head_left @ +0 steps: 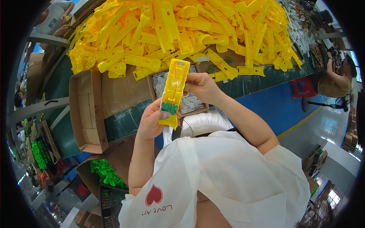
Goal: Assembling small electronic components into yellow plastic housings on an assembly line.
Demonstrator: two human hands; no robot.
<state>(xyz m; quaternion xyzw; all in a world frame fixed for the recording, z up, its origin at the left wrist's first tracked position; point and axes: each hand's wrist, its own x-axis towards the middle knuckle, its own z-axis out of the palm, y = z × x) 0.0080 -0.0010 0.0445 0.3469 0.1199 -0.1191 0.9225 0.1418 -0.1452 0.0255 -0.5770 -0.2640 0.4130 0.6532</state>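
A long yellow plastic shell [175, 78] is held up over the near edge of the bench, its hollow side facing me. In its lower end sits a small green circuit board [169, 108], and thin dark and red wires run along the shell. My left hand [152, 118] is closed around the lower end, thumb against the board. Higher up, my right hand [203, 86] pinches the shell's right edge. Behind my hands, a cardboard box [153, 88] of small white and grey pieces is partly hidden.
Yellow plastic shells [152, 38] lie heaped across the bench [127, 121]. An open cardboard box [86, 112] stands at the left. Green parts [106, 171] fill a carton below it. White pieces [296, 28] are piled at the far right; another person [338, 76] is beyond the bench's right end.
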